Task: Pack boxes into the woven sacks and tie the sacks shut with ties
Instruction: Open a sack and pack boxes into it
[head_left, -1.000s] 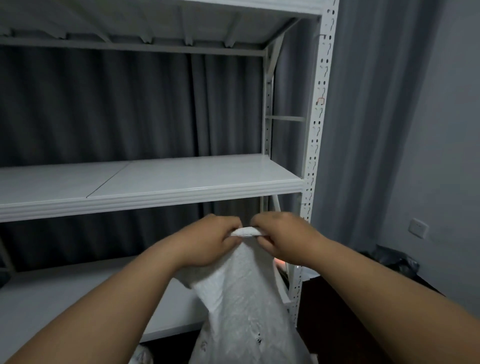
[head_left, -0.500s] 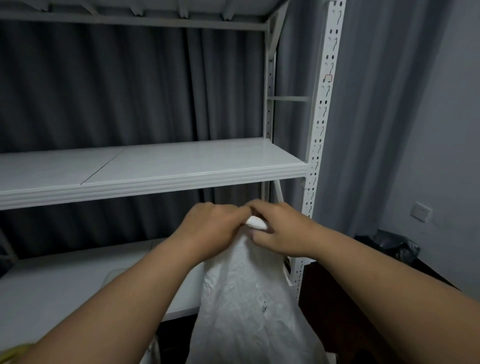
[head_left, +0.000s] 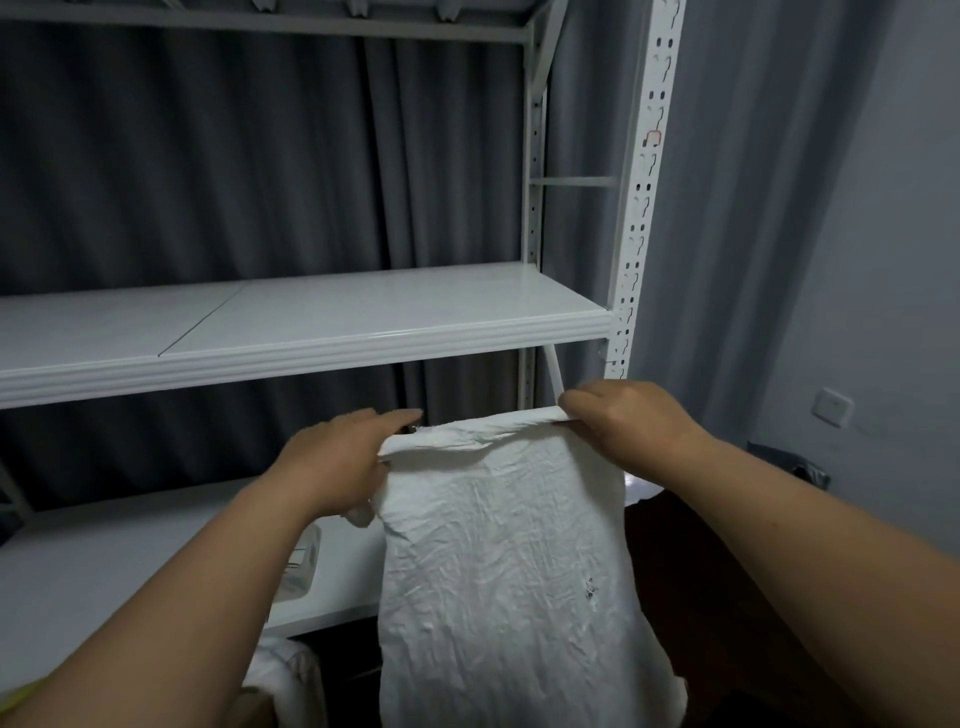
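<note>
A crumpled white woven sack (head_left: 498, 561) hangs upright in front of me, its top edge stretched flat between my hands. My left hand (head_left: 337, 457) grips the left end of that rolled top edge, fingers over it. My right hand (head_left: 628, 415) pinches the right end, slightly higher. A small dark mark shows on the sack's right side. More white sack material (head_left: 283, 675) lies low at the bottom left. No ties are visible, and a flat white item (head_left: 304, 564) rests on the lower shelf behind my left forearm.
A white metal shelving rack stands straight ahead, with its middle shelf (head_left: 311, 338) just above my hands and a perforated upright post (head_left: 641, 208) at right. Grey curtains hang behind. A wall socket (head_left: 831, 408) and a dark bag (head_left: 795, 465) are at the right.
My hands, which were bunched together at the sack's mouth, have drawn apart sideways and spread the top edge out flat. The view has tilted slightly.
</note>
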